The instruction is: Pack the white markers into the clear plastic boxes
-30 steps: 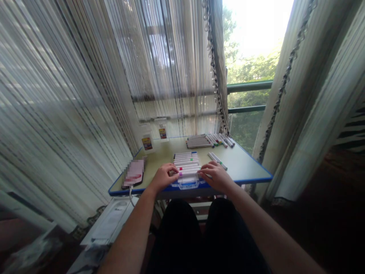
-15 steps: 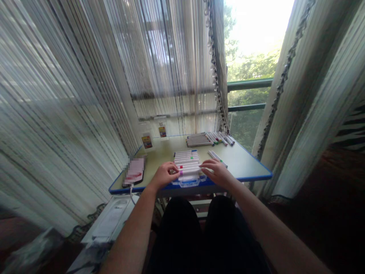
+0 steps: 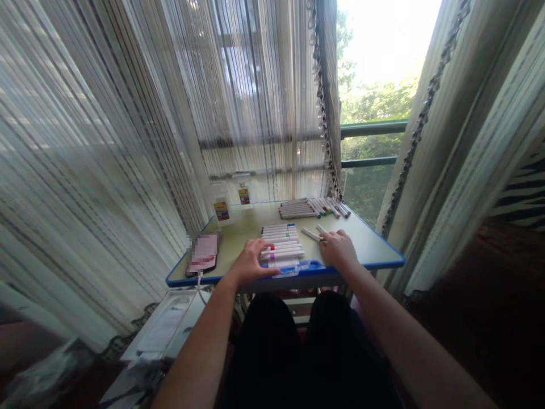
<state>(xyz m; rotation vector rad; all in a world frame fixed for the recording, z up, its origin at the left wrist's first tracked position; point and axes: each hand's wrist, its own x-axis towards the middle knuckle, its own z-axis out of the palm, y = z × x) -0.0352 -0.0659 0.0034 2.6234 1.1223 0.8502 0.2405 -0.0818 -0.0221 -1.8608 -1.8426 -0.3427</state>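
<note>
Fingers of the left hand [image 3: 249,264], head view, are parted from the thumb in a C; nothing is clasped. Index side is placed at the left end of a row of white markers [image 3: 281,241], thumb at the front edge by a clear handle [image 3: 286,272]. Row is laid side by side, with blue, green, red and purple bands seen; a blue case [image 3: 314,265] is partly seen at its near side. Right hand [image 3: 339,250] is lowered on the table [image 3: 370,247], fingers curled at the near ends of two loose markers [image 3: 312,233], right of the row, angled to each other; whether either is gripped cannot be told. More markers [image 3: 298,209] are heaped at the far edge. Two clear packages [image 3: 221,210] with coloured labels are stood back left. Pink phone-like item [image 3: 203,253], partly pixelated, is placed front left, white cable [image 3: 200,280] attached.
</note>
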